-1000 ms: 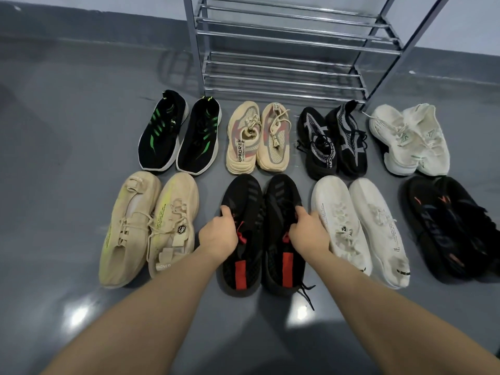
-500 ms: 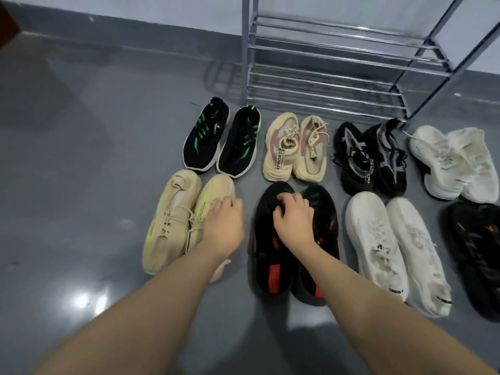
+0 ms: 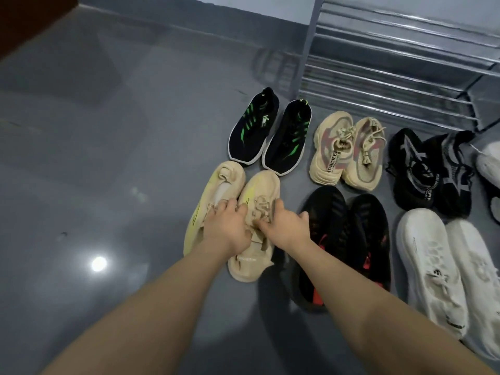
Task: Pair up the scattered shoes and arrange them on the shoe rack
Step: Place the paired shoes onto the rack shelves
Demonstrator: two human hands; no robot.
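The beige shoes (image 3: 238, 212) lie side by side on the grey floor (image 3: 94, 171), in the near row of sorted pairs, well short of the shoe rack (image 3: 392, 66). The left hand (image 3: 224, 226) is laid on the left shoe and the right hand (image 3: 284, 226) on the laces of the right one; the fingers appear curled into the uppers, though a firm grip cannot be told. Pairing looks finished, so pickup of this pair is judged to be the step in hand. Next, both shoes must be gripped securely, lifted together and carried over the black-and-green pair (image 3: 270, 133) to a shelf.
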